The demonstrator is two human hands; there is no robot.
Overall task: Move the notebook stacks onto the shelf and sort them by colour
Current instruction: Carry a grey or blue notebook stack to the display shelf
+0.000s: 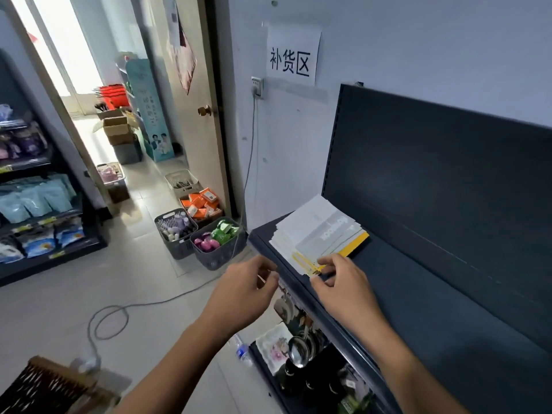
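A pale blue-grey wall (418, 40) is seen at the far right, with a paper sign (293, 55) taped to it and a wall socket (257, 87) just to its left. A dark shelf (433, 309) is set against this wall. A grey cable (119, 318) is trailed across the light tiled floor (59, 309). A beige door (194, 138) is stood open at centre, and bright daylight is admitted beyond. Plastic baskets (179, 249) are lined up on the floor by the door, and a stocked black rack (35, 268) is placed at left.
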